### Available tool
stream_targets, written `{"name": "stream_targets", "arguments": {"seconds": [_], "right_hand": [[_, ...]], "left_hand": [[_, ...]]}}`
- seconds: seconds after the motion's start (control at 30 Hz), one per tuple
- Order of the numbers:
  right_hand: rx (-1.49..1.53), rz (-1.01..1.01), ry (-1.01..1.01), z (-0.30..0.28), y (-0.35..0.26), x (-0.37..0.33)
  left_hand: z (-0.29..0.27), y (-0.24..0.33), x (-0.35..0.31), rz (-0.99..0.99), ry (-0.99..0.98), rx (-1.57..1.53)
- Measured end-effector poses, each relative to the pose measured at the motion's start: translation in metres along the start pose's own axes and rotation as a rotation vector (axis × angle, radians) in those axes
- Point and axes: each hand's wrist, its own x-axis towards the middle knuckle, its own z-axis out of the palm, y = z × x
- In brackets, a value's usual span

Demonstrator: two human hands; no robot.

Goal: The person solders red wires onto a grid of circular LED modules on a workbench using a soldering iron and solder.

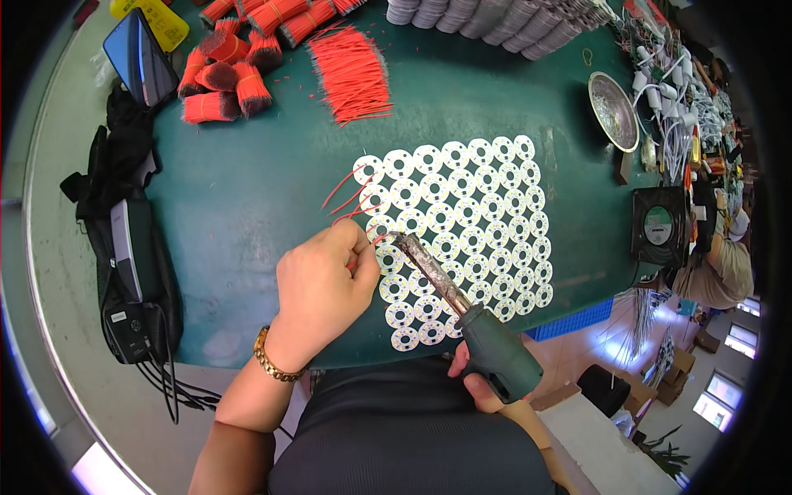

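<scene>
Round white LED boards (441,216) with centre holes lie in a close grid on the green tabletop (239,247). My left hand (326,276) is closed in a pinch on a thin red wire (382,238), over the grid's left column. In my right hand (480,392), partly hidden behind the handle, is a soldering iron (502,353) with a dark green grip and a stained metal barrel. Its tip reaches the wire's end at one board; exact contact is too small to tell. Several red wires (342,188) stick out leftward from boards farther up that column.
Beyond the grid lie loose red wires (351,74) and tied red wire bundles (252,87). Grey stacks (495,21) line the far edge. At right are a metal bowl (614,111) and a black fan (660,227). A phone (139,58) and a black bag (124,157) are at left.
</scene>
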Motion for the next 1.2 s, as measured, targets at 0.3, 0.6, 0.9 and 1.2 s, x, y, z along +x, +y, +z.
{"name": "stream_targets", "arguments": {"seconds": [0.3, 0.6, 0.9, 1.2], "right_hand": [[0.080, -0.157, 0.051, -0.012, -0.011, -0.007], [0.150, -0.110, 0.038, -0.004, 0.009, -0.016], [-0.229, -0.349, 0.044, 0.005, 0.001, -0.001], [-0.301, -0.198, 0.105, 0.004, -0.002, -0.004]], "left_hand": [[0.001, 0.001, -0.001, 0.007, 0.008, 0.025], [-0.028, -0.007, -0.002, -0.055, -0.066, -0.040], [-0.017, 0.010, -0.019, -0.113, 0.038, -0.236], [-0.001, 0.004, -0.023, -0.091, 0.051, -0.101]]}}
